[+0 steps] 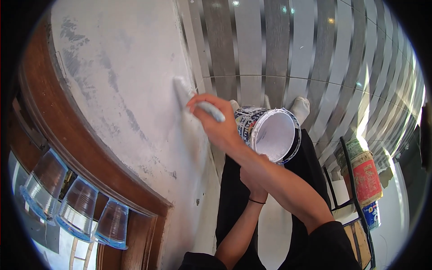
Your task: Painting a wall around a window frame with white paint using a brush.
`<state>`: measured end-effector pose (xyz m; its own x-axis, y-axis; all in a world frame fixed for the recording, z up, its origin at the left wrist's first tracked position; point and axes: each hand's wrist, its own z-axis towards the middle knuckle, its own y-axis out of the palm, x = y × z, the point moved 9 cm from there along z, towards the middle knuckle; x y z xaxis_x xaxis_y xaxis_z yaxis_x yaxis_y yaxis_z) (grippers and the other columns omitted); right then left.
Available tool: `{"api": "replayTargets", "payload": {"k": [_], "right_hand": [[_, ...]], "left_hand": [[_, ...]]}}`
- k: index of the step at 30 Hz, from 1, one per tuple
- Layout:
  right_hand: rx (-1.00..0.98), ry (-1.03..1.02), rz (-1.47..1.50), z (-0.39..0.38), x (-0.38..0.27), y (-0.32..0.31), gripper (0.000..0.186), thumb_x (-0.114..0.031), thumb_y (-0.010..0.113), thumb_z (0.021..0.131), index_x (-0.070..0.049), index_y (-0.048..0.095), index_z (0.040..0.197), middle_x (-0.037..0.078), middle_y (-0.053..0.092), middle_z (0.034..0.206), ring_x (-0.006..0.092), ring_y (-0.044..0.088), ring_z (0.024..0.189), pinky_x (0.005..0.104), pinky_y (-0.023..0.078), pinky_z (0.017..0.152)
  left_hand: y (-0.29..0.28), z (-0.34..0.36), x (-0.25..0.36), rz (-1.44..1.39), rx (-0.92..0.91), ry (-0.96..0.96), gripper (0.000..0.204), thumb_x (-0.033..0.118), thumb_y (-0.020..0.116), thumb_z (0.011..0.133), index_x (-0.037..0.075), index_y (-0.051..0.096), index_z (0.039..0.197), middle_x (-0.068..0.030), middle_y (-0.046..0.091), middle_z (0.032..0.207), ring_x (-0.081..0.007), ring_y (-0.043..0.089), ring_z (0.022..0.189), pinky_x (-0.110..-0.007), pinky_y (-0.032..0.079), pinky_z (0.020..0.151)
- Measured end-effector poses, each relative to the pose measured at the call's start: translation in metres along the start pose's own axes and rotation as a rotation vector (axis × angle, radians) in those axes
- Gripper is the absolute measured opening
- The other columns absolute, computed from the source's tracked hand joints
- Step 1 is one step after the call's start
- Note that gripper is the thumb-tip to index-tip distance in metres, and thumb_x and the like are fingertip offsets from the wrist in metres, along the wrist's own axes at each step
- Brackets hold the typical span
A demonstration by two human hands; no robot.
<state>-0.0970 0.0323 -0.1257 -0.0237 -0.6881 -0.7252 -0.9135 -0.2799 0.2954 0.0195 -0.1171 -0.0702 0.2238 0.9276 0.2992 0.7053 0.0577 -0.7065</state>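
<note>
My right hand is closed around the handle of a paintbrush. The brush head meets the white-painted wall near its edge by the floor and is slightly blurred. My left hand, with a dark band at the wrist, grips the near rim of a paint bucket; my right forearm crosses in front and hides most of its fingers. Tilted with its mouth toward me, the bucket has white paint coating its inside and smears over the printed outside. Grey patches show through the wall's paint.
Brown wooden trim curves along the wall's left side, with several clear plastic cups beside it. At right, a black metal frame stands near a red container and a blue can. Striped tiles cover the floor.
</note>
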Motion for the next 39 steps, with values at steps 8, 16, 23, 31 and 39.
{"api": "replayTargets", "payload": {"k": [8,16,23,31,39], "right_hand": [[-0.16,0.168,0.266,-0.055,-0.058,-0.005,0.011,0.005,0.061,0.084,0.001,0.068,0.091,0.007,0.069,0.094,0.0144,0.065,0.098,0.0263,0.046,0.09],[0.11,0.001,0.089,0.063,0.009,-0.033,0.011,-0.001,0.063,0.083,-0.002,0.071,0.091,0.006,0.071,0.092,0.0119,0.062,0.088,0.0255,0.047,0.081],[0.016,-0.168,0.057,0.024,-0.045,0.024,0.013,0.0,0.061,0.083,-0.003,0.071,0.091,0.013,0.072,0.091,0.0229,0.069,0.099,0.0294,0.047,0.093],[-0.238,-0.194,0.203,-0.106,-0.135,0.041,0.013,0.006,0.062,0.086,0.001,0.071,0.094,0.01,0.07,0.084,0.0127,0.065,0.077,0.0334,0.045,0.104],[0.119,0.118,0.173,-0.199,-0.18,-0.11,0.02,-0.005,0.067,0.086,0.003,0.069,0.105,0.014,0.07,0.104,0.0208,0.068,0.094,0.035,0.056,0.084]], "left_hand": [[0.003,0.009,0.001,-0.023,0.053,-0.15,0.031,0.016,0.069,0.081,-0.005,0.054,0.098,-0.0175,0.067,0.087,-0.0311,0.068,0.084,-0.042,0.051,0.075],[0.0,0.009,-0.002,-0.076,-0.047,-0.216,0.039,0.031,0.065,0.09,0.002,0.057,0.115,-0.0194,0.07,0.089,-0.0411,0.067,0.086,-0.046,0.053,0.067],[0.021,-0.021,-0.052,-0.152,-0.052,-0.096,0.036,0.023,0.066,0.086,0.001,0.056,0.112,-0.0172,0.07,0.089,-0.0368,0.068,0.087,-0.045,0.052,0.072],[0.002,-0.018,0.004,-0.021,-0.048,-0.196,0.025,0.02,0.066,0.078,0.003,0.052,0.09,-0.0156,0.064,0.073,-0.04,0.065,0.068,-0.048,0.05,0.063],[-0.019,-0.042,0.008,-0.166,-0.005,0.206,0.028,0.018,0.065,0.081,-0.003,0.059,0.099,-0.0246,0.063,0.088,-0.044,0.062,0.083,-0.047,0.049,0.073]]}}
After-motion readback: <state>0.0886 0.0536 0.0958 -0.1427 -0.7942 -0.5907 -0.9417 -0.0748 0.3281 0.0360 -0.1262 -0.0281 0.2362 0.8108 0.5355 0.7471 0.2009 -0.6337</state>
